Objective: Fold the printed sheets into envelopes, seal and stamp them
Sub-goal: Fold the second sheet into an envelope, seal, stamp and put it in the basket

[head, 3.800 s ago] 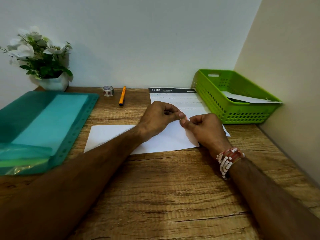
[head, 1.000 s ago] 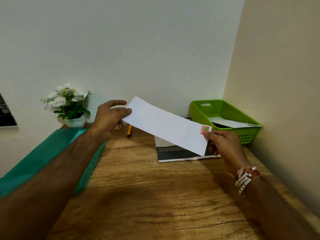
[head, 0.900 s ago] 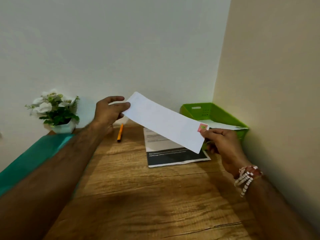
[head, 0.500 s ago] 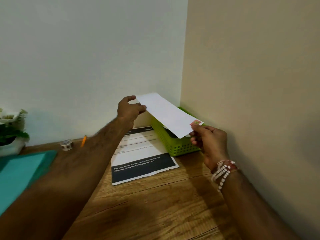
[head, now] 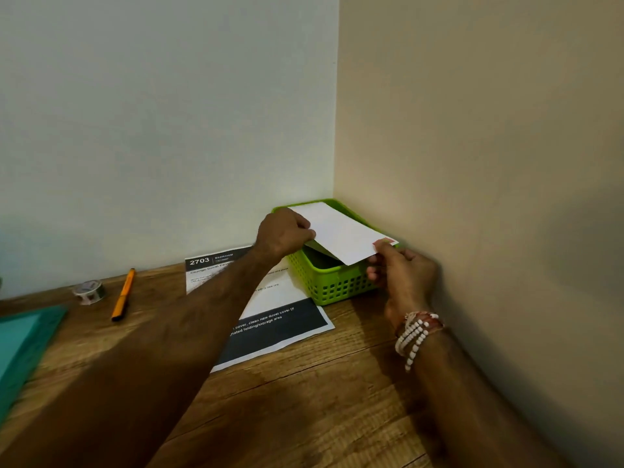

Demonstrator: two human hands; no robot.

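1. The left hand (head: 283,233) pinches the envelope (head: 337,231) at its 9 o'clock edge. The right hand (head: 401,275) pinches the 4 o'clock corner, by the stamp (head: 385,242).
2. The envelope hangs tilted over the basket (head: 337,285), at 1 o'clock on the desk (head: 304,400).
3. It looks light, thin and floppy and likely creases easily, so the edges are the best hold.
4. The basket is rigid green plastic lattice.
5. At its 8 o'clock lies a flat printed sheet (head: 280,319), and at 9 o'clock a slim orange pen (head: 123,295) on the wood-grain desk.

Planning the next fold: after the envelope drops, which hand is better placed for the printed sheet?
Likely left: the left hand reaches across the printed sheet; the right hand is beyond the basket, by the wall.
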